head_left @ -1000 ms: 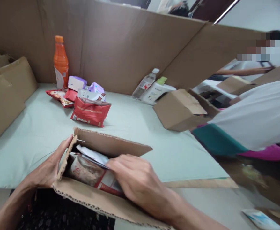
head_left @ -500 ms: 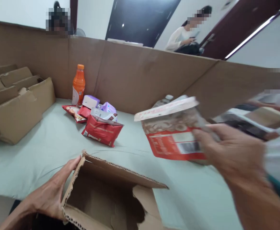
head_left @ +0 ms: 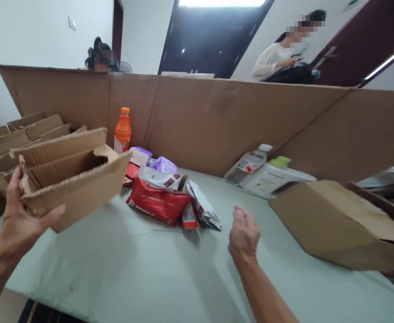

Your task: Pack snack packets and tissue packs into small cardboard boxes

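At the left, my left hand (head_left: 25, 220) grips the end of a small open-topped cardboard box (head_left: 79, 193), holding it tilted above the table, thumb along its outer side. My right hand (head_left: 244, 233) is over the middle of the table, its fingers curled together and holding nothing visible. To its left lies a snack bag (head_left: 204, 207), white and red, tipped on its side. That bag leans near a red packet (head_left: 158, 202). A grey-white pouch (head_left: 159, 178) and purple-and-white packs (head_left: 165, 164) are heaped behind. An orange drink bottle (head_left: 123, 132) stands at the back.
More cardboard boxes (head_left: 2, 152) sit at the far left. A clear plastic bottle (head_left: 251, 163) and a white pack with a green cap (head_left: 277, 172) lean by the cardboard wall (head_left: 197, 116). A larger carton (head_left: 328, 224) is at right. Two people are beyond the wall.
My right hand has let go of the snack bag, which now lies beside the red packet. My left hand has lifted the box up and left from the front edge. The view has shifted.
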A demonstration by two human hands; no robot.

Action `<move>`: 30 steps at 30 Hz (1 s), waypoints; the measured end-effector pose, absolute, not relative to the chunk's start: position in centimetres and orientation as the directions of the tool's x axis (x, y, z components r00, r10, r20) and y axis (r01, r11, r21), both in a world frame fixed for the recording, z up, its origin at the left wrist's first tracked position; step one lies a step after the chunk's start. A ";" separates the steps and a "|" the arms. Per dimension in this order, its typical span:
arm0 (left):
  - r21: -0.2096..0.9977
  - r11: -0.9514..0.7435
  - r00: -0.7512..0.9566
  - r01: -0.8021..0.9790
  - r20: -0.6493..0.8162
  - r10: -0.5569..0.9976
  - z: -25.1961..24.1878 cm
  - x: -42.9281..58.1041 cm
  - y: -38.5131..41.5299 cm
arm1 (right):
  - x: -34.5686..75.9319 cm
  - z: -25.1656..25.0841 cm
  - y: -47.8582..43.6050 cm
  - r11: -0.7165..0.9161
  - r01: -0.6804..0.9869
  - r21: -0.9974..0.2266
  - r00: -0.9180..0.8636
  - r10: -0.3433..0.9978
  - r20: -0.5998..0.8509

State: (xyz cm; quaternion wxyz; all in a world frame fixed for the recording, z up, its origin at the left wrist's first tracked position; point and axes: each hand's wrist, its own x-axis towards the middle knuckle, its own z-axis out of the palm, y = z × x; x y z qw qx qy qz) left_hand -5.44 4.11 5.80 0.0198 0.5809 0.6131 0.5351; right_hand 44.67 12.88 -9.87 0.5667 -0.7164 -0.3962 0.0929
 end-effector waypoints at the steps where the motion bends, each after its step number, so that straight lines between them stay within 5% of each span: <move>1: 0.652 -0.262 -0.322 0.711 0.633 0.704 6.5 -5.0 5.8 | 44.5 -10.8 12.4 -0.070 0.441 -0.895 0.692 0.661 0.289; 5: 0.544 -0.160 -0.331 0.823 0.690 0.644 7.7 -3.2 14.1 | 43.6 -13.4 10.9 -0.117 0.385 -0.915 0.731 0.644 0.225; 8: 0.546 0.018 -0.421 0.838 0.624 0.658 6.8 -1.8 20.1 | 43.5 -14.0 10.8 -0.097 0.385 -0.918 0.713 0.663 0.229; 18: 0.592 0.242 -0.552 0.769 0.424 0.718 2.5 -1.6 27.4 | 44.7 -15.4 11.6 -0.043 0.395 -0.918 0.647 0.722 0.244; 30: 0.631 0.137 -0.456 0.763 0.377 0.806 2.4 -2.0 27.0 | 44.4 -15.5 12.2 0.023 0.438 -0.899 0.604 0.733 0.313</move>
